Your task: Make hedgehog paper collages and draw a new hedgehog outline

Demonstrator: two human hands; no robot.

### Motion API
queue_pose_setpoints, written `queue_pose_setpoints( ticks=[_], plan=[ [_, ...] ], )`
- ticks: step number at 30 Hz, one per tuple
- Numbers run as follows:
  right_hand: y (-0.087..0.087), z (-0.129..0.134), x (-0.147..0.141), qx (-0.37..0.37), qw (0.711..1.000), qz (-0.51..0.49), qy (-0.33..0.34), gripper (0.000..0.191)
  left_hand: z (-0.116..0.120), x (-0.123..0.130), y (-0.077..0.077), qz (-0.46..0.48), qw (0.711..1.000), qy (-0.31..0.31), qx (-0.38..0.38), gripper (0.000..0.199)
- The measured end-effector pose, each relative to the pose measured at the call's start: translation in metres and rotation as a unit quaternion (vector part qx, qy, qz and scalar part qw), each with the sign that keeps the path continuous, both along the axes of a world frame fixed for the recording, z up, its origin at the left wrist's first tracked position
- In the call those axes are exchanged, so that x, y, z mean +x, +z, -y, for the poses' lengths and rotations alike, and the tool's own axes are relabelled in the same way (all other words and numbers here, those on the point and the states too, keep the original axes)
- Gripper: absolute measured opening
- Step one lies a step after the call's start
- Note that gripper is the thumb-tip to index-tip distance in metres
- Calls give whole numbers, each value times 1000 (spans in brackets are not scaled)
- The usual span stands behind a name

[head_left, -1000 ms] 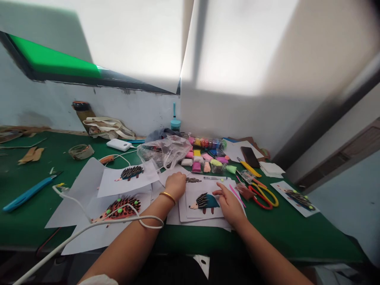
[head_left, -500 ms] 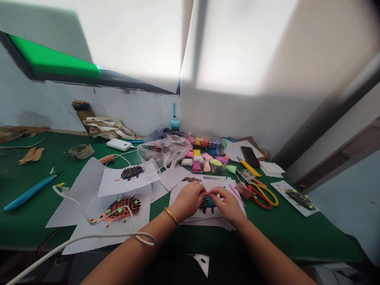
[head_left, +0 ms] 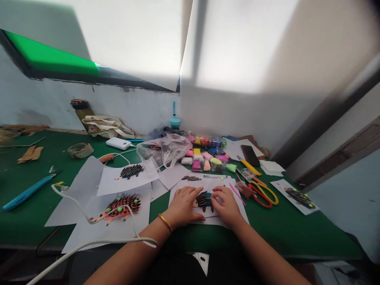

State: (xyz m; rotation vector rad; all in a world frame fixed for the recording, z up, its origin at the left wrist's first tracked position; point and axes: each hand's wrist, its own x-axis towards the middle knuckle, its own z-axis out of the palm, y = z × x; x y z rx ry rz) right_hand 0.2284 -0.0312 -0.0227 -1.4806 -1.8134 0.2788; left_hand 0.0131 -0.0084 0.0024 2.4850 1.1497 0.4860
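Observation:
A paper hedgehog picture [head_left: 203, 199] with a blue body and dark spines lies on white sheets [head_left: 184, 188] in front of me. My left hand [head_left: 185, 204] rests on the sheets at the hedgehog's head end, its fingers stretched out and thumb apart. Over the blue rear part, my right hand [head_left: 226, 204] has thumb and forefinger brought together in a pinch; anything between them is too small to make out. Above the picture, several loose dark spine pieces [head_left: 191, 178] lie beside a pen [head_left: 215, 176]. A pink stick [head_left: 237, 194] is right of my right hand.
Coloured clay packets [head_left: 196, 165] and a plastic bag [head_left: 164, 150] lie behind. To the right are scissors [head_left: 264, 196], a yellow cutter [head_left: 249, 168], a phone [head_left: 250, 155] and another hedgehog card [head_left: 293, 196]. A white cable [head_left: 97, 241] crosses the left-hand papers near a spotted hedgehog [head_left: 123, 208].
My hands were pinched together above the picture. They have come apart: the left is spread flat on the sheets, the right lowered onto the hedgehog's rear.

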Motion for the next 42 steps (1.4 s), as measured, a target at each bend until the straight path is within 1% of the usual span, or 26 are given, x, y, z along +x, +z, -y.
queue_pose_setpoints(
  ticks=[7, 12, 17, 23, 27, 31, 35, 42],
  plan=[
    [2, 2, -5, 17, 998, 50, 16, 12, -1, 1, -5, -7, 1000, -1, 15, 102],
    [0, 2, -6, 14, 997, 73, 17, 13, -1, 0, -7, -6, 1000, -2, 18, 103],
    [-1, 3, -7, 19, 995, 94, 18, 13, -1, 0, -6, -3, 1000, -4, 18, 103],
    [3, 4, -9, 14, 993, 120, 20, 11, 0, 1, -4, -14, 1000, -1, 7, 101],
    [4, 6, -10, 16, 993, 117, 13, 10, -1, 1, -5, -12, 1000, 0, 9, 101],
    [1, 5, -8, 19, 996, 90, 18, 7, -1, 0, -6, -11, 1000, -2, 15, 103],
    [-1, 3, -5, 22, 997, 65, 27, 9, -1, 0, -7, -7, 1000, -3, 19, 103],
    [-2, 1, -5, 27, 996, 72, 40, 12, -2, 0, -8, -4, 1000, -2, 18, 104]
  ],
)
